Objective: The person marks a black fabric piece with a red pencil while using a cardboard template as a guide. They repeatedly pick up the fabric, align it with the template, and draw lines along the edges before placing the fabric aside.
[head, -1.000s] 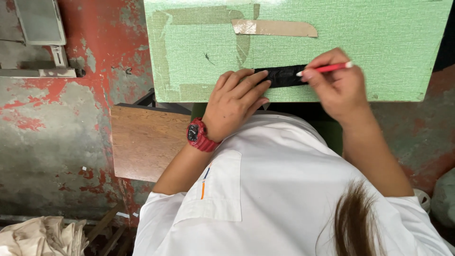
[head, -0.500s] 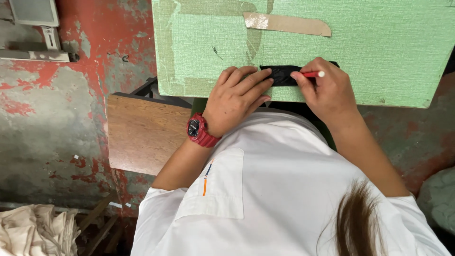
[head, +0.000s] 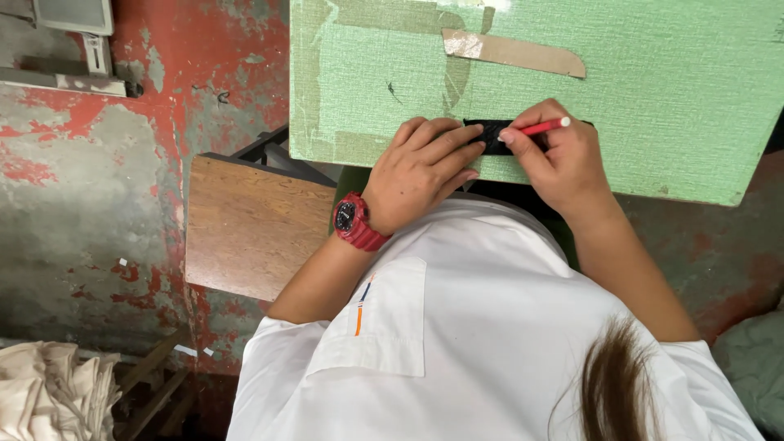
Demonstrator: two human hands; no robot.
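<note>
While left hand [head: 425, 167] pins it, small black piece [head: 490, 131], red pencil [head: 543, 126] touching

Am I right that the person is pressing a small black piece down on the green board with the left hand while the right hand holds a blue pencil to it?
Not quite: the head view shows the pencil is red, not blue. The rest holds: the left hand presses the small black piece onto the green board, and the right hand holds the pencil to it.

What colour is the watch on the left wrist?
Red, with a dark face: the watch, clearest in the head view.
</note>
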